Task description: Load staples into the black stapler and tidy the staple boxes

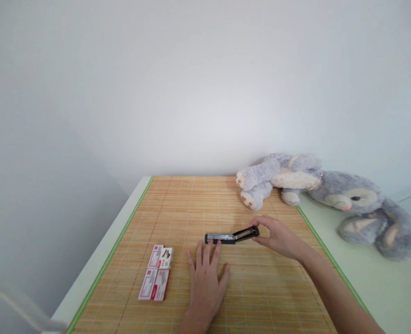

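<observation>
A black stapler (pixel 222 239) lies on the bamboo mat with its top swung far back, so the metal staple channel shows. My right hand (pixel 275 235) pinches the raised end of the top between thumb and fingers. Flat on the mat, my left hand (pixel 207 280) has its fingers spread, and its fingertips touch the near edge of the stapler's base. To the left of that hand sit small red-and-white staple boxes (pixel 156 276), placed close together.
The bamboo mat (pixel 191 199) with green edging covers most of a pale table (pixel 382 283). A grey plush rabbit (pixel 296 178) lies across the back right corner. Behind the table rises a white wall (pixel 205 93). A pale blurred strip (pixel 17 304) shows at lower left.
</observation>
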